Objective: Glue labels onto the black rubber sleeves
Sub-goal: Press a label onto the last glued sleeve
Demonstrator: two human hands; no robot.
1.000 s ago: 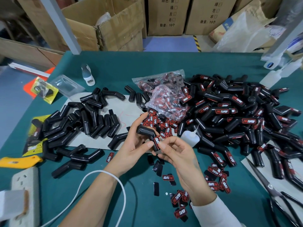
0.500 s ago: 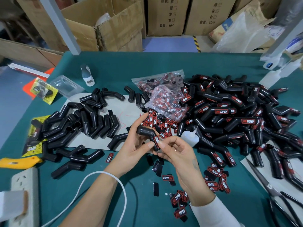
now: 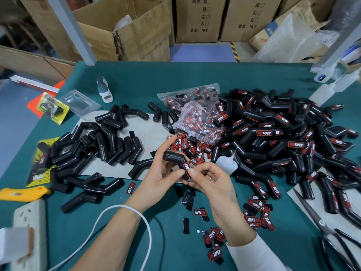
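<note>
A green tabletop (image 3: 195,79) carries a large heap of labelled black sleeves (image 3: 283,137) on the right and a smaller spread of unlabelled sleeves (image 3: 93,151) on the left, with a clear bag of labels (image 3: 197,116) between them. Above the near middle, the left hand (image 3: 162,177) grips one bent black rubber sleeve (image 3: 173,156), while the right hand (image 3: 211,180) pinches the red-and-black label (image 3: 186,169) against its lower end. Loose labels (image 3: 256,212) lie scattered just below.

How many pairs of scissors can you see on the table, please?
1: the scissors lie at the table's right edge, near the front, partly cut off by the frame. Others could be hidden under the sleeve pile.
</note>
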